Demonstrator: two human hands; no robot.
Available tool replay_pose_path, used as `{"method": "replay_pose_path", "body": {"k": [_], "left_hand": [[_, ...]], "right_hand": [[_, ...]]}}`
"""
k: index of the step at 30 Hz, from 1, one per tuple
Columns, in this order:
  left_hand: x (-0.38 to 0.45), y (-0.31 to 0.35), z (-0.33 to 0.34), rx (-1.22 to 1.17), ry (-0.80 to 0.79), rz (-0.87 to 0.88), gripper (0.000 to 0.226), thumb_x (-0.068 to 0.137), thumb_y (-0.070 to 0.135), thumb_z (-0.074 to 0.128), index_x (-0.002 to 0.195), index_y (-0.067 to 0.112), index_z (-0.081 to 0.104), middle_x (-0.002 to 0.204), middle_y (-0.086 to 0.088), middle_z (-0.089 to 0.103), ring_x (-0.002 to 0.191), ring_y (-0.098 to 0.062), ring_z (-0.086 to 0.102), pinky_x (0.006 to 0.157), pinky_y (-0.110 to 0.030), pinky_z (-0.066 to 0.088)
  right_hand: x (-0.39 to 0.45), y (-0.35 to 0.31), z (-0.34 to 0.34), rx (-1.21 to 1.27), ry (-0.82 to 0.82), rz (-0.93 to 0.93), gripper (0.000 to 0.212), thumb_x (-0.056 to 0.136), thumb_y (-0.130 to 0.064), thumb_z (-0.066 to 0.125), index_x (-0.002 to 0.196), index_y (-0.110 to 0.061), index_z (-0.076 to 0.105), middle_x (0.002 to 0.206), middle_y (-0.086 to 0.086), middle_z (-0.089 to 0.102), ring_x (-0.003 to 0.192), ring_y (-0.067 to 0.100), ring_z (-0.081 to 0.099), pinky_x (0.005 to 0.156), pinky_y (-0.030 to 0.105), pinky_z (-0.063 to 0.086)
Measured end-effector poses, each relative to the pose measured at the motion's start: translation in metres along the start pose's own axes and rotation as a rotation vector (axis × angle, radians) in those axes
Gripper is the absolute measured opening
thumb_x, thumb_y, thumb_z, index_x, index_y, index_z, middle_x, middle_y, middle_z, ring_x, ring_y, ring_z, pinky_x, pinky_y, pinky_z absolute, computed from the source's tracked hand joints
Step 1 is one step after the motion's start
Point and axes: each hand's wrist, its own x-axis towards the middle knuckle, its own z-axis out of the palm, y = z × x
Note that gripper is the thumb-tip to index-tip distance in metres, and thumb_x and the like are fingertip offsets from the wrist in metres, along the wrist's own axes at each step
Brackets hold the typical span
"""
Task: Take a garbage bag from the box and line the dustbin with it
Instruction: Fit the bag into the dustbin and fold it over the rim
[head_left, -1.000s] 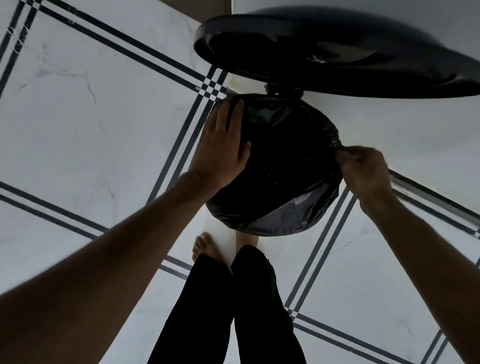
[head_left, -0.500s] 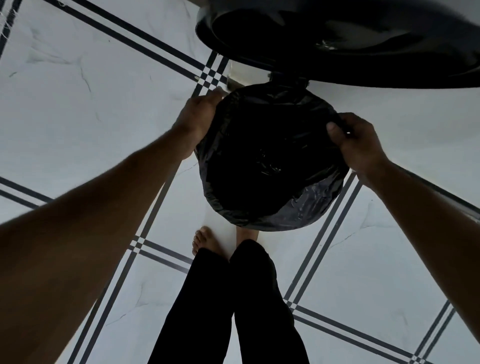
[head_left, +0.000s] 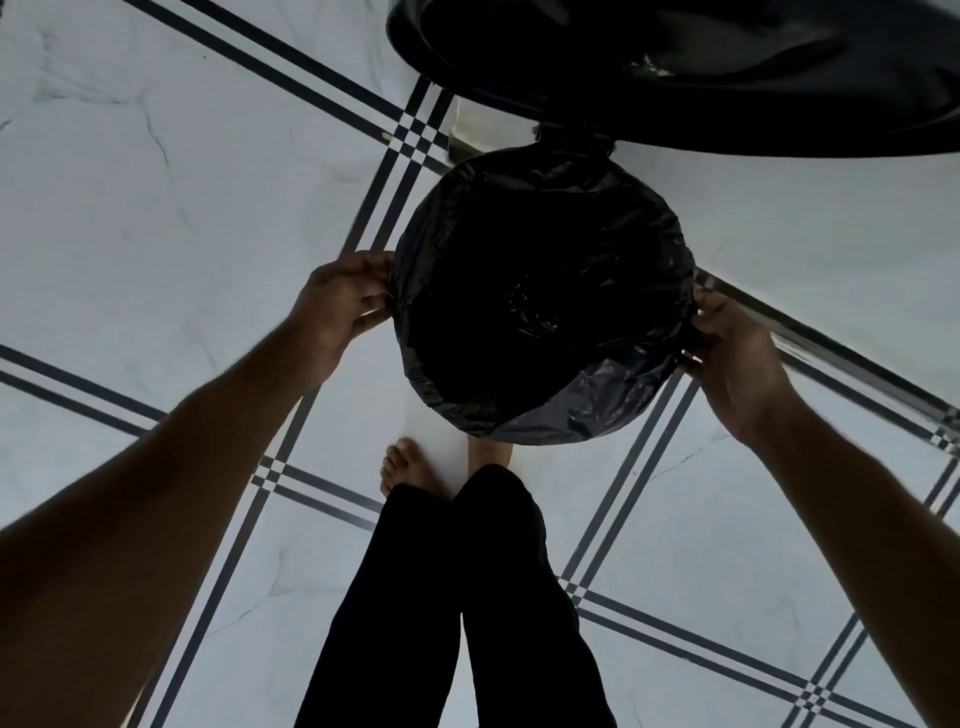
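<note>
A round dustbin stands on the floor below me, its mouth and rim wrapped in a black garbage bag (head_left: 582, 400) that hangs inside and folds over the outside. The bin's black lid (head_left: 727, 78) is swung up at the back. My left hand (head_left: 343, 301) grips the bag's folded edge at the bin's left side. On the opposite side, my right hand (head_left: 732, 353) pinches the bag edge at the right rim. The bin's own body is hidden under the bag. The bag box is out of view.
White marble floor tiles (head_left: 182, 208) with black striped borders surround the bin. My legs in black trousers (head_left: 467, 597) and a bare foot (head_left: 408, 470) stand just in front of the bin. A wall base (head_left: 831, 343) runs diagonally behind, at the right.
Both hands slid down and apart along the rim, from its upper part to its left and right sides. The bag now lies spread smoothly around the mouth.
</note>
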Motion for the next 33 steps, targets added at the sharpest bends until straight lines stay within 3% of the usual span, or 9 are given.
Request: {"method": "replay_pose_path", "body": {"k": [4,8,10,13,15,19,25,30,33], "left_hand": [[-0.001,-0.002,0.0,-0.053,-0.038,-0.006,0.035,0.09,0.001,0.046,0.098,0.023,0.072,0.089,0.008,0.073,0.084,-0.007,0.069,0.085,-0.024,0.051],[-0.006,-0.008,0.006,-0.129,0.006,-0.084,0.033,0.093,0.015,0.044,0.087,0.029,0.073,0.079,0.011,0.071,0.082,-0.008,0.065,0.095,-0.029,0.049],[-0.009,-0.018,0.007,-0.121,0.039,-0.137,0.031,0.097,0.023,0.044,0.082,0.027,0.07,0.074,0.008,0.07,0.08,-0.012,0.063,0.099,-0.033,0.045],[-0.018,-0.038,0.004,-0.037,0.04,-0.229,0.032,0.102,0.029,0.035,0.095,0.023,0.065,0.085,-0.003,0.07,0.082,-0.018,0.064,0.094,-0.031,0.047],[-0.027,-0.049,0.0,0.0,0.027,-0.257,0.03,0.102,0.023,0.036,0.102,0.021,0.065,0.091,-0.007,0.07,0.084,-0.02,0.066,0.087,-0.029,0.051],[-0.05,-0.069,-0.012,0.066,-0.071,-0.198,0.037,0.097,-0.005,0.043,0.106,0.02,0.068,0.087,-0.001,0.076,0.084,-0.015,0.072,0.086,-0.025,0.058],[-0.052,-0.072,-0.01,0.039,-0.031,-0.108,0.035,0.093,-0.01,0.051,0.109,0.015,0.069,0.092,0.003,0.075,0.093,-0.014,0.069,0.093,-0.03,0.054],[-0.039,-0.062,-0.001,-0.038,-0.05,-0.07,0.038,0.086,-0.02,0.053,0.098,0.012,0.069,0.08,0.004,0.076,0.079,-0.01,0.072,0.077,-0.022,0.059],[-0.037,-0.06,-0.003,-0.033,-0.066,-0.077,0.038,0.086,-0.02,0.053,0.098,0.012,0.07,0.082,0.0,0.075,0.081,-0.014,0.071,0.077,-0.023,0.059]], "right_hand": [[-0.009,0.011,-0.002,0.114,-0.063,0.068,0.027,0.093,-0.01,0.041,0.088,-0.018,0.067,0.082,-0.003,0.07,0.079,0.015,0.065,0.084,0.033,0.049],[-0.016,0.017,-0.002,0.186,-0.067,0.126,0.034,0.096,-0.027,0.042,0.076,-0.022,0.069,0.079,-0.002,0.068,0.079,0.018,0.061,0.086,0.038,0.049],[-0.019,0.02,-0.002,0.186,-0.053,0.14,0.038,0.1,-0.03,0.036,0.081,-0.02,0.067,0.073,-0.003,0.068,0.073,0.016,0.061,0.078,0.034,0.049],[-0.022,0.025,-0.002,0.132,-0.053,0.151,0.035,0.1,-0.034,0.034,0.092,-0.016,0.063,0.074,-0.002,0.068,0.071,0.017,0.061,0.071,0.033,0.048],[-0.024,0.029,-0.004,0.163,-0.039,0.185,0.036,0.099,-0.037,0.035,0.091,-0.015,0.063,0.074,0.0,0.066,0.069,0.018,0.059,0.068,0.032,0.048],[-0.03,0.031,-0.006,0.291,0.0,0.236,0.031,0.097,-0.031,0.038,0.087,-0.012,0.061,0.072,0.003,0.064,0.066,0.019,0.059,0.061,0.028,0.052],[-0.034,0.03,0.002,0.272,0.025,0.263,0.032,0.098,-0.032,0.039,0.084,-0.013,0.061,0.066,0.004,0.059,0.062,0.017,0.056,0.062,0.028,0.049],[-0.037,0.029,0.006,0.252,0.024,0.263,0.031,0.098,-0.038,0.044,0.087,-0.015,0.062,0.065,0.003,0.056,0.061,0.017,0.054,0.06,0.027,0.048],[-0.039,0.03,0.005,0.287,0.02,0.272,0.031,0.098,-0.041,0.048,0.087,-0.015,0.063,0.069,0.004,0.06,0.062,0.018,0.058,0.062,0.027,0.051]]}}
